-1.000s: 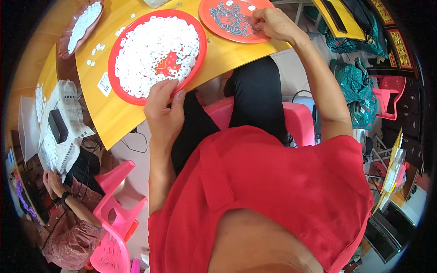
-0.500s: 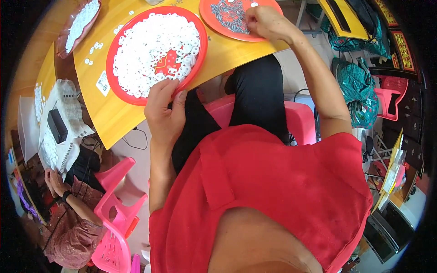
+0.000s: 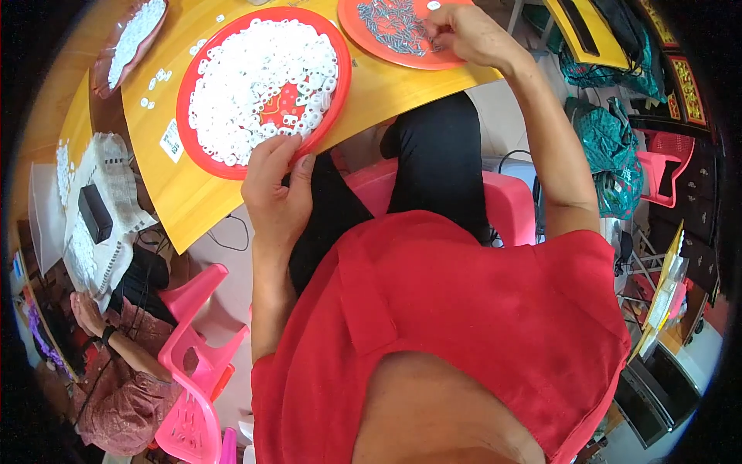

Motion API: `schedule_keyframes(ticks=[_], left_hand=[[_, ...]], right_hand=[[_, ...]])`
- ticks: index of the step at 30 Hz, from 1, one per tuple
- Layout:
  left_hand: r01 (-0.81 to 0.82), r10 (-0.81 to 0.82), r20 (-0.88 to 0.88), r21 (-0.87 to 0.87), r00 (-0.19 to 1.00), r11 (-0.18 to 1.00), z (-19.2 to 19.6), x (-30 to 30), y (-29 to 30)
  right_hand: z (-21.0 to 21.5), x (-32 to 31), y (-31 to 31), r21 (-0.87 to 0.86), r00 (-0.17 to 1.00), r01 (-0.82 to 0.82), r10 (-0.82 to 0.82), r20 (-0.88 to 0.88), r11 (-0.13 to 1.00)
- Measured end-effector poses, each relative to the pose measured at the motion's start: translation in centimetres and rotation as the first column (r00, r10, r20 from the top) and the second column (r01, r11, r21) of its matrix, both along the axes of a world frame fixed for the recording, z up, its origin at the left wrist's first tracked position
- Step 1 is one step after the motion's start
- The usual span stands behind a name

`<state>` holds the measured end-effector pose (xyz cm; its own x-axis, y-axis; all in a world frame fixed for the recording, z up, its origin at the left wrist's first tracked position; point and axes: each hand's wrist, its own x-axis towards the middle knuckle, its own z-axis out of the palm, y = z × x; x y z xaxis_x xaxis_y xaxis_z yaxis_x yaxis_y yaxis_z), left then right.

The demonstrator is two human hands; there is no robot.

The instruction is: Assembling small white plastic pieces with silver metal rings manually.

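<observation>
A big red plate [image 3: 202,158] heaped with small white rings lies on the yellow table [image 3: 371,93]. My left hand [image 3: 274,185] rests on its near rim with the fingers curled. I cannot make out anything in them. A smaller red plate [image 3: 352,27] further right holds a pile of small grey metal parts [image 3: 394,19]. My right hand [image 3: 464,31] is over that plate's right side. Its fingertips are pinched together among the grey parts, and what they hold is too small to tell.
A shallow tray of white pieces [image 3: 127,39] and a few loose rings [image 3: 154,81] lie at the far left of the table. I sit on a pink chair [image 3: 502,201]. Another person [image 3: 116,379] sits lower left by pink chairs [image 3: 193,363]. Green bags [image 3: 610,147] are on the right.
My right hand has shifted slightly right over the small plate. My left hand stays on the big plate's rim.
</observation>
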<state>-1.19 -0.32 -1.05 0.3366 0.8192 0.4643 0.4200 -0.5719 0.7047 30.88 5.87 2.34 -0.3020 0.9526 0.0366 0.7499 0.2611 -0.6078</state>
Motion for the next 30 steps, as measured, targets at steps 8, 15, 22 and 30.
schedule_keyframes(ticks=[8, 15, 22, 30], left_hand=[[-0.009, 0.01, 0.026, -0.035, 1.0, 0.999, -0.1, -0.1, -0.1], [-0.006, 0.009, 0.06, -0.042, 0.998, 0.999, -0.4, -0.1, -0.1], [-0.082, 0.069, 0.175, 0.071, 0.982, 0.994, 0.4, 0.2, 0.0], [0.368, -0.547, -0.173, -0.574, 0.819, 0.732, 0.5, -1.7, -2.8]], right_hand=[[-1.6, -1.1, 0.5, 0.06, 0.861, -0.144, 0.095, 0.499, 0.988], [-1.5, -1.8, 0.1, 0.143, 0.769, -0.206, 0.069, 0.636, 0.968], [-0.4, -0.4, -0.1, 0.174, 0.878, 0.037, -0.115, 0.464, 0.984], [-1.7, -0.7, -0.5, 0.116, 0.937, 0.348, -0.346, -0.035, 0.93]])
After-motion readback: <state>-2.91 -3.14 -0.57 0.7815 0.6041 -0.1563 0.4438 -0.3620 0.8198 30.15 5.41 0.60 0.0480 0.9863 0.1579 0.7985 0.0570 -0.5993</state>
